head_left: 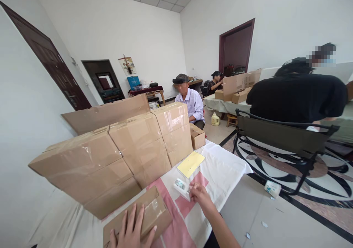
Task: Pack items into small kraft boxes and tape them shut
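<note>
My left hand [131, 227] lies with fingers spread on top of a closed cardboard box [162, 213] at the table's near edge. Clear tape shines near the box's right end. My right hand [199, 195] has its fingers pinched together at the right end of a small white item with a teal print [181, 185]; its exact kind is unclear. Just beyond it, a yellow sheet [191, 164] lies flat on the white and pink tablecloth [226, 163].
Stacked taped cardboard boxes [138, 148] wall off the table's far left side. A smaller box [197, 137] stands at their right end. Across the table sits a person in a light shirt [190, 102]. At right, another person sits in a folding chair [278, 135]; scraps [264, 224] litter the floor.
</note>
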Tool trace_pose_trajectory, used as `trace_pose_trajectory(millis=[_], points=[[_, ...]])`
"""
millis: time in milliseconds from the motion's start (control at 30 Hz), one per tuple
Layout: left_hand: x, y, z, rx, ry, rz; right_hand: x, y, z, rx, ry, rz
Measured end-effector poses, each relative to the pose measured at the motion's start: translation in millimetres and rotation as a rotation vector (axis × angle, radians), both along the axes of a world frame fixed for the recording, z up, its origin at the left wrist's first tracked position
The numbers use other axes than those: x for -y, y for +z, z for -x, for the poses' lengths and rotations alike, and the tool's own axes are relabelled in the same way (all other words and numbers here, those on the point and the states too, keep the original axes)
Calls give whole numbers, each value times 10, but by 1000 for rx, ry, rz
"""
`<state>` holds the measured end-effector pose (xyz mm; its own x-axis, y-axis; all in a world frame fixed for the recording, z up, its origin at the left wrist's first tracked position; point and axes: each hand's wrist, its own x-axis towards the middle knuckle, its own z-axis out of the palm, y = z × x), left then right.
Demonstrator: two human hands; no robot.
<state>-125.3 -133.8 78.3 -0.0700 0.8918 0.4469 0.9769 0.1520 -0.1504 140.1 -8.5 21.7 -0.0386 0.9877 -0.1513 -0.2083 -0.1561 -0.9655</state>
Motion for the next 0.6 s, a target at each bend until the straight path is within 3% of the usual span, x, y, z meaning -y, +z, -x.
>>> trace_pose_trajectory(millis=[333, 600], points=[[23, 5, -17, -21, -51, -127, -71, -119, -125, 350, 17, 103], [20, -67, 23, -2, -56, -134, -97, -23, -116, 423, 117, 236]])
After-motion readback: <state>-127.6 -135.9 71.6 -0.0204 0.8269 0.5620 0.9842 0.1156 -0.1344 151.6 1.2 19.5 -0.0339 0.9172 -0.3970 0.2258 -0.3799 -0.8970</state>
